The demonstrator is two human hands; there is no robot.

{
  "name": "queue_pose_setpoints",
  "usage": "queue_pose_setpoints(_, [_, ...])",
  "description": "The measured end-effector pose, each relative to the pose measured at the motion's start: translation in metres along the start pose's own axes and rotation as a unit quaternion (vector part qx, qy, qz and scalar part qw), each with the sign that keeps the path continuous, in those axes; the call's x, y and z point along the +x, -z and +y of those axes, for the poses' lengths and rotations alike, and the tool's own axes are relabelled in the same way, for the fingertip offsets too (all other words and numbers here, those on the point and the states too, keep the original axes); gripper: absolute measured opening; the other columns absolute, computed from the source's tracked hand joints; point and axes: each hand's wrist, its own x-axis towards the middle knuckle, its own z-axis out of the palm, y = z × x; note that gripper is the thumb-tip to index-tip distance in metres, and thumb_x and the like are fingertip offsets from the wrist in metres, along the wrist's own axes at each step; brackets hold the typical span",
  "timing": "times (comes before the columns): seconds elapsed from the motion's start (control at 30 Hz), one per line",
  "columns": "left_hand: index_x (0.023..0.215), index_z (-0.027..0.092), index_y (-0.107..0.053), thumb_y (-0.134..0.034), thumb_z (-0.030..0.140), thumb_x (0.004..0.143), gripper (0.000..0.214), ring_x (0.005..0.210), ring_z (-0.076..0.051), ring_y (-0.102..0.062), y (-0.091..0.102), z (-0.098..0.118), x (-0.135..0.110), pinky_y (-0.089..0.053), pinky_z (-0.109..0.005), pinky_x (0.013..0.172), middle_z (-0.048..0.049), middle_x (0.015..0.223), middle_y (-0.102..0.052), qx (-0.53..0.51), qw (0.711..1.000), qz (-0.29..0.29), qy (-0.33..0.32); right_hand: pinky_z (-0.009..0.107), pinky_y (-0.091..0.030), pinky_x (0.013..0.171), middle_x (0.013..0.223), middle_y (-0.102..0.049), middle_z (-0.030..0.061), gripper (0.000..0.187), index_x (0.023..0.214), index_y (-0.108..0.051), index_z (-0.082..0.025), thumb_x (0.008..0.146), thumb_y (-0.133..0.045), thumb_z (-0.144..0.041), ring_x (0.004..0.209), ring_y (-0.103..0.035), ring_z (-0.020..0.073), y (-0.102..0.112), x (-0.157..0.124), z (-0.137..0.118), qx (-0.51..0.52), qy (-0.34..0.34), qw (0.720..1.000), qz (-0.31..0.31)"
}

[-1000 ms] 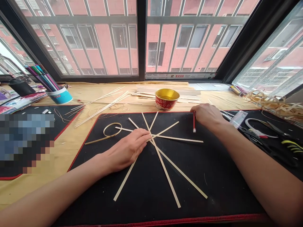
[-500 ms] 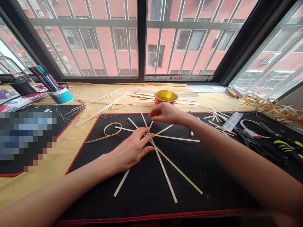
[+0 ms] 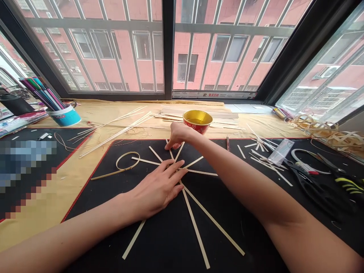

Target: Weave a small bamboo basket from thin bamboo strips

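Observation:
Pale flat bamboo strips [image 3: 196, 229] cross in a star on a black mat [image 3: 222, 242]. My left hand [image 3: 162, 182] lies spread and flat over the crossing, pressing on it and hiding the centre. Beyond it, my right hand [image 3: 178, 135] is curled with its fingertips at the far end of one bamboo strip [image 3: 171, 153]; the fingers seem closed on it, though the palm is partly hidden. A thin bamboo strip bent into a loop [image 3: 117, 162] lies left of the star.
Behind my right hand stands a red and gold bowl [image 3: 197, 120]. Loose strips [image 3: 125, 131] lie at the back. At right are pliers [image 3: 309, 185], a clear plastic piece [image 3: 281, 151], short offcuts [image 3: 264, 161] and coiled strips [image 3: 327, 132]. A pen cup [image 3: 64, 115] stands left.
My right hand has moved left from one strip's far end to another. My left hand stays on the crossing. The view has shifted slightly.

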Motion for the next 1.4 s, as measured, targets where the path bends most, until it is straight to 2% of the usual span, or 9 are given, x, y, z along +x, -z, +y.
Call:
queue_pose_setpoints(0.1, [0.132, 0.017, -0.047, -0.038, 0.030, 0.096, 0.040, 0.134, -0.031, -0.036, -0.001, 0.000, -0.001, -0.043, -0.050, 0.104, -0.0177, 0.146, -0.038, -0.006, 1.000, -0.004, 0.018, 0.025, -0.050, 0.045, 0.042, -0.059, 0.0005, 0.035, 0.062, -0.057, -0.017, 0.046, -0.088, -0.020, 0.058, -0.068, 0.0230, -0.001, 0.006, 0.000, 0.001, -0.001, 1.000, -0.010])
queue_pose_setpoints(0.23, [0.131, 0.018, -0.051, -0.039, 0.036, 0.096, 0.042, 0.135, -0.035, -0.034, -0.001, 0.001, -0.001, -0.041, -0.054, 0.103, -0.0217, 0.144, -0.037, -0.011, 1.000, -0.018, 0.018, 0.024, -0.051, 0.047, 0.039, -0.057, 0.0002, 0.028, 0.055, -0.056, -0.017, 0.051, -0.084, -0.012, 0.058, -0.067, 0.0218, -0.001, 0.006, -0.001, 0.018, -0.001, 0.999, -0.034])
queue_pose_setpoints(0.47, [0.133, 0.033, -0.051, -0.043, 0.040, 0.094, 0.041, 0.139, -0.041, -0.024, 0.003, 0.000, 0.000, -0.038, -0.059, 0.102, -0.0143, 0.153, -0.024, -0.047, 0.998, -0.044, 0.016, 0.019, -0.055, 0.057, 0.048, -0.060, -0.0025, 0.018, 0.058, -0.059, -0.016, 0.064, -0.075, -0.012, 0.054, -0.063, 0.0106, 0.007, -0.009, 0.008, 0.124, 0.028, 0.986, -0.107])
queue_pose_setpoints(0.67, [0.130, 0.038, -0.053, -0.047, 0.041, 0.092, 0.039, 0.139, -0.040, -0.024, 0.001, -0.001, -0.001, -0.039, -0.058, 0.103, -0.0082, 0.156, -0.020, -0.065, 0.997, -0.034, 0.006, 0.018, -0.054, 0.057, 0.050, -0.061, -0.0019, 0.016, 0.058, -0.061, -0.015, 0.067, -0.071, -0.007, 0.054, -0.062, 0.0096, 0.010, -0.004, 0.017, 0.157, 0.063, 0.976, -0.134])
queue_pose_setpoints(0.83, [0.139, 0.031, -0.043, -0.044, 0.047, 0.091, 0.051, 0.139, -0.040, -0.024, -0.004, -0.002, -0.002, -0.037, -0.059, 0.103, -0.0163, 0.154, -0.022, -0.049, 0.997, -0.041, 0.032, 0.017, -0.052, 0.055, 0.051, -0.062, -0.0020, 0.012, 0.061, -0.063, -0.013, 0.066, -0.073, -0.009, 0.055, -0.062, 0.0096, 0.009, 0.004, 0.025, 0.165, 0.102, 0.969, -0.154])
queue_pose_setpoints(0.9, [0.139, 0.029, -0.043, -0.043, 0.048, 0.092, 0.050, 0.139, -0.040, -0.023, -0.006, -0.002, -0.002, -0.037, -0.059, 0.104, -0.0168, 0.153, -0.023, -0.039, 0.998, -0.036, 0.032, 0.016, -0.051, 0.056, 0.056, -0.064, -0.0017, 0.009, 0.065, -0.064, -0.013, 0.066, -0.074, -0.012, 0.057, -0.063, 0.0090, 0.009, 0.007, 0.031, 0.173, 0.124, 0.963, -0.164])
queue_pose_setpoints(1.07, [0.138, 0.026, -0.043, -0.047, 0.047, 0.091, 0.052, 0.139, -0.038, -0.025, -0.008, -0.002, -0.003, -0.039, -0.057, 0.103, -0.0171, 0.152, -0.026, -0.040, 0.998, -0.037, 0.035, 0.016, -0.050, 0.055, 0.064, -0.065, -0.0015, 0.023, 0.071, -0.066, -0.013, 0.058, -0.081, -0.024, 0.060, -0.063, 0.0085, 0.006, 0.017, 0.047, 0.223, 0.185, 0.938, -0.190])
queue_pose_setpoints(1.23, [0.145, 0.017, -0.028, -0.048, 0.054, 0.088, 0.071, 0.140, -0.036, -0.027, -0.007, -0.003, -0.005, -0.036, -0.059, 0.106, -0.0216, 0.150, -0.031, -0.069, 0.996, -0.008, 0.049, 0.014, -0.049, 0.055, 0.063, -0.064, -0.0022, 0.025, 0.070, -0.065, -0.012, 0.057, -0.081, -0.026, 0.059, -0.062, 0.0071, 0.003, 0.021, 0.052, 0.244, 0.186, 0.933, -0.188])
queue_pose_setpoints(1.4, [0.141, 0.018, -0.036, -0.052, 0.056, 0.084, 0.070, 0.140, -0.036, -0.025, -0.006, -0.002, -0.005, -0.038, -0.057, 0.105, -0.0226, 0.150, -0.031, -0.075, 0.995, -0.025, 0.052, 0.014, -0.049, 0.056, 0.063, -0.064, -0.0027, 0.023, 0.070, -0.065, -0.012, 0.057, -0.081, -0.024, 0.060, -0.062, 0.0070, 0.001, 0.023, 0.053, 0.254, 0.183, 0.931, -0.186])
